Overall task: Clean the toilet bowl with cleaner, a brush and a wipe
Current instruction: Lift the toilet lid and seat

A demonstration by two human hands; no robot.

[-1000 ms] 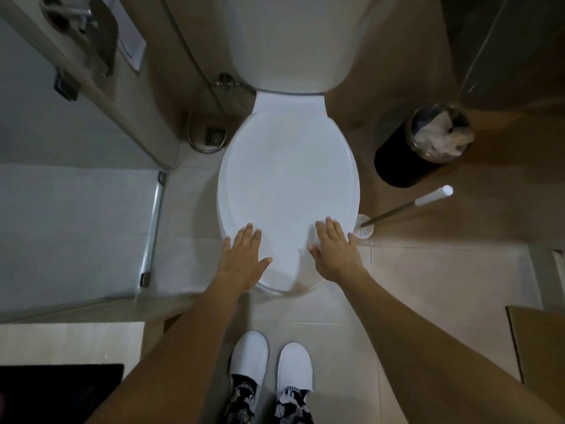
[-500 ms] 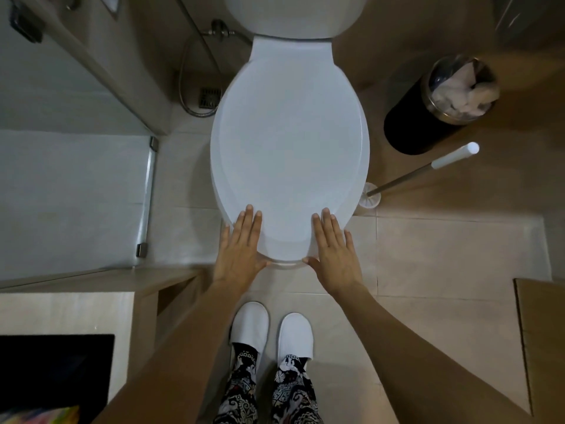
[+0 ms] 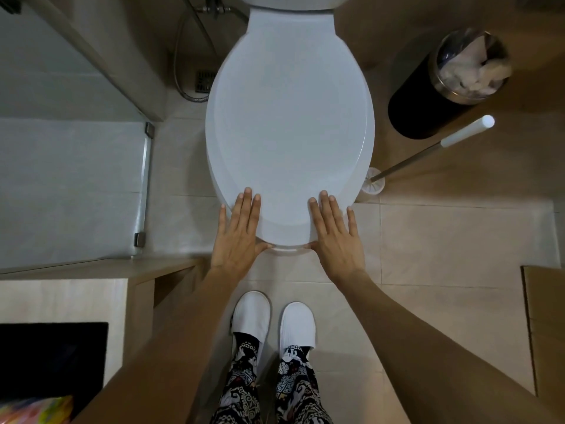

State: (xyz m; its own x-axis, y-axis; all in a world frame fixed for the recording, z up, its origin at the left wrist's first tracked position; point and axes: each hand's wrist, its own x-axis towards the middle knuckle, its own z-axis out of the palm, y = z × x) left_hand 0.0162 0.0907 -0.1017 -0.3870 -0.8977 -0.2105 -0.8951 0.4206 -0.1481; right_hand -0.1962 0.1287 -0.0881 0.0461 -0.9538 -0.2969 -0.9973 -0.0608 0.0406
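Observation:
A white toilet with its lid [image 3: 289,123] down fills the upper middle of the head view. My left hand [image 3: 237,237] lies flat on the lid's front left edge, fingers apart, thumb at the rim. On the front right edge rests my right hand [image 3: 334,237], also flat with its thumb at the rim. Neither hand holds anything. A toilet brush [image 3: 428,154] with a metal shaft and white handle stands in its holder [image 3: 373,185] on the floor right of the bowl. The bowl is hidden under the lid. No cleaner bottle or wipe is in view.
A black bin [image 3: 440,96] with crumpled paper stands to the right. A glass shower partition [image 3: 146,185] and a hose with a floor drain [image 3: 203,81] are on the left. A wooden counter [image 3: 101,289] is at lower left. My white slippers [image 3: 250,313] stand before the toilet.
The view has tilted down and drawn closer to the toilet. Both hands slid back from on top of the lid to its front edge, thumbs now at the rim.

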